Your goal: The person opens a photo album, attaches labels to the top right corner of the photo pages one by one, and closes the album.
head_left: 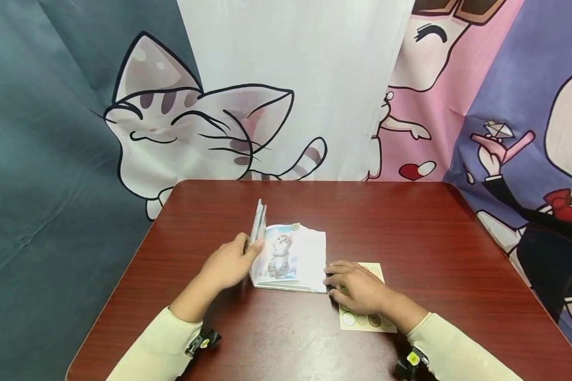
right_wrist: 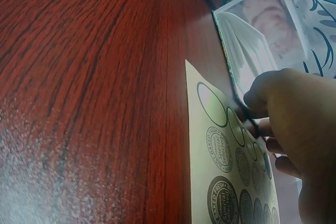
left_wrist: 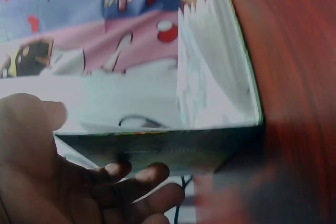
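A small hardcover book [head_left: 310,259] lies open on the table, a kitten picture [head_left: 280,256] on one page and white on the rest. My left hand [head_left: 231,262] grips its raised left part, the cover and some pages standing nearly upright. In the left wrist view, the thumb is on the inner side and the fingertips [left_wrist: 152,172] lie against the dark outer cover [left_wrist: 147,148]. At the book's right edge is my right hand [head_left: 357,288], fingers loosely bent with the fingertips right at that edge. Beneath this hand lies a pale yellow sheet of round stickers [right_wrist: 202,182], partly covered.
The reddish-brown wooden table [head_left: 434,238] extends around the book on all sides. Behind it hangs a cartoon-printed cloth [head_left: 267,53] with a cat at the left. Small black wrist devices [head_left: 202,341] sit at both pale sleeves.
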`<state>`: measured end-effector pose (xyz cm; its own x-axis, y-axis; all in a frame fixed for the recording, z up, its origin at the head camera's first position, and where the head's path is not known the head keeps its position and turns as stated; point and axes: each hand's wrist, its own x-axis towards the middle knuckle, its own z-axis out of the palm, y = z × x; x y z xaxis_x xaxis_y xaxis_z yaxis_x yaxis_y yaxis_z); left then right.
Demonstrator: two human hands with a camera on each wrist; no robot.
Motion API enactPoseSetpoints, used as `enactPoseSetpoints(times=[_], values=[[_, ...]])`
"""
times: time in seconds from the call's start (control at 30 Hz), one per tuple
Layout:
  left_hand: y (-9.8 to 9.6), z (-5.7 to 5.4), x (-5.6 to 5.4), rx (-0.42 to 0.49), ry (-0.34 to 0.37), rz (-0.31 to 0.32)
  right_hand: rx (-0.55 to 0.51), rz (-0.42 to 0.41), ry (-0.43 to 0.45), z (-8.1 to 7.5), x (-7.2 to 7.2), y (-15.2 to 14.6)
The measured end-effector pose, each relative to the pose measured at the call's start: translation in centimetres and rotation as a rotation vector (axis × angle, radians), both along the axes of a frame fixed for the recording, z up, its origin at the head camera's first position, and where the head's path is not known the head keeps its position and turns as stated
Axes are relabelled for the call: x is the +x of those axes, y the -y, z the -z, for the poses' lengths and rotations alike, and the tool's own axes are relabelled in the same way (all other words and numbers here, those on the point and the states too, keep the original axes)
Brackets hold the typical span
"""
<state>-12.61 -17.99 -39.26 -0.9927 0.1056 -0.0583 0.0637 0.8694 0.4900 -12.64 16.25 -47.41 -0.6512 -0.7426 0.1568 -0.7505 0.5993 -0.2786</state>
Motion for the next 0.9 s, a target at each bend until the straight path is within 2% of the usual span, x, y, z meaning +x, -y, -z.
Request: enactPoseSetpoints(times=[0.13,0.3,0.4,0.5,0.77,0.9], values=[[-2.0,0.5,0.9,-0.034,-0.024,0.092,-0.005,0.001,-0.003,0.0,0.0,0.0],[-3.6,1.9,1.7,-0.099,0.033,0.156,-0.012,0.0,-0.011,0.2,0.0,0.0],[-4.2,2.7,1.8,-0.113,0.059,0.153,-0.015,-0.002,-0.013,0.2,0.1,0.1],[-4.5,3.2,1.8,-0.091,0.048,0.141,-0.021,-0.001,-0.013,0.2,0.1,0.1],[-5.7,3.5,1.9,0.078,-0.025,0.095,-0.043,0.012,0.016,0.3,0.1,0.2],[-6.7,3.4,2.3,0.032,-0.061,0.11,-0.048,0.019,0.06,0.1,0.2,0.1]])
